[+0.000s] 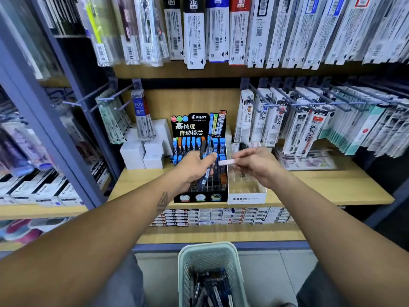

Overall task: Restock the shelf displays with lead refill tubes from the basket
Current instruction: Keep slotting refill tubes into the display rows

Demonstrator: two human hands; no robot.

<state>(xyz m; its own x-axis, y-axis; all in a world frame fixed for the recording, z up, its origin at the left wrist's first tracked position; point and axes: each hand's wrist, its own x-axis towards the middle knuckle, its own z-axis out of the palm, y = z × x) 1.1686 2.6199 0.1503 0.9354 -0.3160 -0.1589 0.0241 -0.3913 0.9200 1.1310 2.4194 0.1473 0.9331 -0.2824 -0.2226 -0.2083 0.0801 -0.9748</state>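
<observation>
Our left hand (194, 167) gripped several lead refill tubes (207, 165) above the Pilot display (200, 173); at three o'clock, our right hand (254, 165) pinched a white tube (226, 162), both arms outstretched.

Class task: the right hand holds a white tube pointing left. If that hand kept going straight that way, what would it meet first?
Most likely the left hand and the bundle of lead refill tubes it grips. The white tube in the right hand points at them across a small gap, though depth is unclear from this one view.

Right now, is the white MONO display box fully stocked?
No: the MONO display box shows mostly empty clear slots, and the right hand holds a white tube above it.
</observation>
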